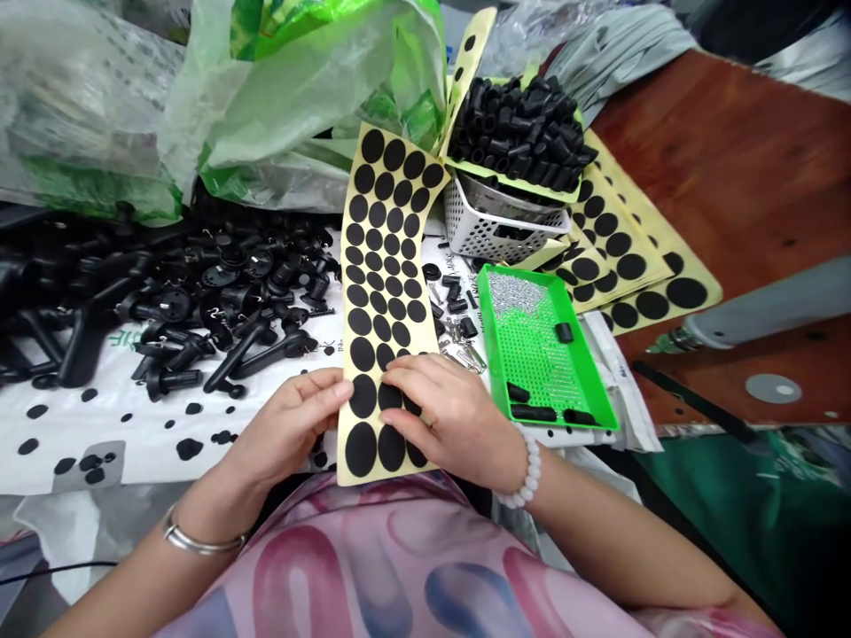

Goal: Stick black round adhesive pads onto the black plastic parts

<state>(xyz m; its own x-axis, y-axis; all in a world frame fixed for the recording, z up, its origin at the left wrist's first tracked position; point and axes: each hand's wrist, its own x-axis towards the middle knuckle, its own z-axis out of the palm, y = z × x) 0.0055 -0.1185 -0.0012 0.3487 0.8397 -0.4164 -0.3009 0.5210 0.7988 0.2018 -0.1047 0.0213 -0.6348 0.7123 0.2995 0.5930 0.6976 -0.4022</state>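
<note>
A long cream sheet of round black stickers (pixel 373 237) slants up from my lap across the table. At its left edge my left hand (pixel 287 425) pinches it, thumb on top and the other fingers underneath. My right hand (pixel 458 416) lies over the sheet's right side, its fingertips and thumb close together on the dots of the lower rows. Part of those rows is hidden beneath it. Whether a sticker is lifting under the fingertips I cannot make out.
Black plastic parts (pixel 226 292) are heaped on the left. On the right stand a green tray (pixel 602 390) with small metal pieces and a white basket (pixel 465 221) under a heap of black sleeves (pixel 519 128). More sticker sheets (pixel 698 275) lie beyond; plastic bags (pixel 299 106) line the back.
</note>
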